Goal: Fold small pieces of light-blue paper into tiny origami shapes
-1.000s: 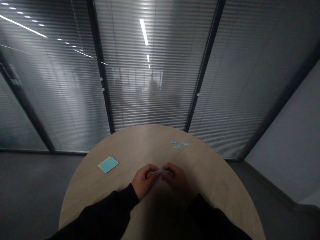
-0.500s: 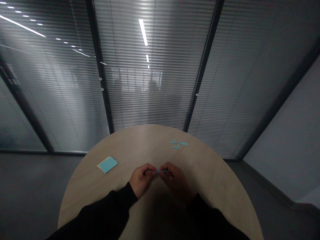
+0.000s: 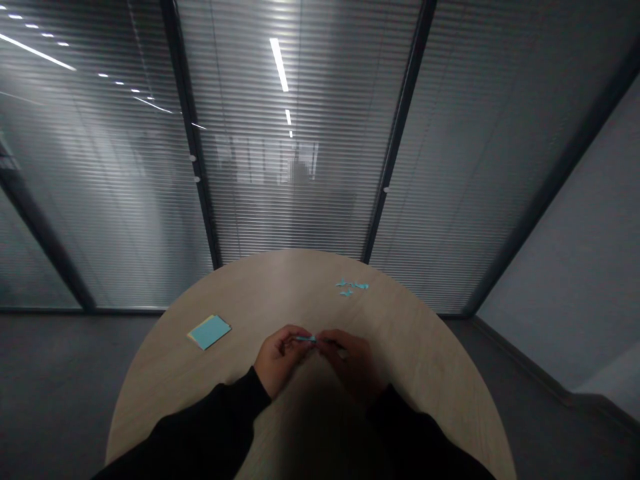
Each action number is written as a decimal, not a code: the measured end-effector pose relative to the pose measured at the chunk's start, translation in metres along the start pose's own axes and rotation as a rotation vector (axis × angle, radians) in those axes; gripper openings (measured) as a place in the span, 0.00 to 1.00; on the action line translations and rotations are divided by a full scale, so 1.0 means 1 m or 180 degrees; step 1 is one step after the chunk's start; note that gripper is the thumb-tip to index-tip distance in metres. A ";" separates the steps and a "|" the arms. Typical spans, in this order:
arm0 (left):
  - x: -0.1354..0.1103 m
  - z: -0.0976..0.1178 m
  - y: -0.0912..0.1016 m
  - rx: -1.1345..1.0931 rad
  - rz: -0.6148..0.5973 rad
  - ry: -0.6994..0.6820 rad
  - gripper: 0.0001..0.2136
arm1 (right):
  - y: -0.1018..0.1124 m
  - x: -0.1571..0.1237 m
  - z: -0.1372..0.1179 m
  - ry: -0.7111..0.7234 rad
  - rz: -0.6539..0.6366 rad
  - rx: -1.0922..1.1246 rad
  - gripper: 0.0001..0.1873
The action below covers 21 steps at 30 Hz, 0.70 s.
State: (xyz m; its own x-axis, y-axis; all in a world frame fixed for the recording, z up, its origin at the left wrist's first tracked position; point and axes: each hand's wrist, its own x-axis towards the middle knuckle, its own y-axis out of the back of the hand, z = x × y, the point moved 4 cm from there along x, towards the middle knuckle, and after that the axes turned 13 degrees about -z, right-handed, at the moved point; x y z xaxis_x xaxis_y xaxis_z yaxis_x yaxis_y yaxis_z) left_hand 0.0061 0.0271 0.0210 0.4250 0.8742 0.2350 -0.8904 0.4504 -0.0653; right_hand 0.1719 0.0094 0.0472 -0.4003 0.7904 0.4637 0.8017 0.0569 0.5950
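Left hand (image 3: 280,360), closed, pinching turquoise paper strip (image 3: 305,339); right hand (image 3: 353,363), closed, gripping its other end, above round wooden table (image 3: 300,273). Turquoise paper scraps (image 3: 353,287), sticky-note pad (image 3: 209,332) lying well apart.

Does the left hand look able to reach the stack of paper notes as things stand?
Probably yes. The left hand pinches a blue paper strip, which it must release, but no object shows between it and the stack of paper notes on the round wooden table.

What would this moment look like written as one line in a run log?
hands: left hand and right hand hold blue paper strip | nearby: blue paper scraps, sticky-note pad | surface: round wooden table
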 end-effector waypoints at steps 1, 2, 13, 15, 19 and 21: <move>-0.001 0.002 0.000 0.0085 0.0054 -0.0053 0.17 | 0.000 0.001 0.000 -0.0039 0.0016 0.0071 0.07; -0.001 0.003 0.000 0.0175 0.0085 -0.0086 0.16 | 0.000 0.001 0.000 -0.0062 0.0027 0.0146 0.07; -0.004 0.007 0.002 0.0794 0.0024 -0.0469 0.08 | -0.004 0.002 0.003 -0.0018 0.0056 0.0560 0.05; -0.004 0.008 0.002 0.0818 0.0034 -0.0484 0.08 | -0.003 0.002 0.002 -0.0013 0.0036 0.0685 0.04; -0.004 0.013 0.003 0.1034 0.0084 -0.0695 0.07 | -0.002 0.003 -0.003 -0.0003 0.0015 0.0964 0.04; -0.004 0.015 0.003 0.1090 0.0029 -0.0791 0.06 | -0.002 0.004 -0.004 -0.0030 -0.0013 0.1047 0.05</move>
State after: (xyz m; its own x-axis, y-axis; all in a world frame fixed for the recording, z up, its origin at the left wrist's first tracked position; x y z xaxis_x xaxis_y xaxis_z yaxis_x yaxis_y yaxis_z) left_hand -0.0009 0.0219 0.0347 0.4019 0.7887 0.4653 -0.9145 0.3198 0.2478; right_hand 0.1670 0.0095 0.0506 -0.4009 0.7952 0.4549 0.9011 0.2528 0.3522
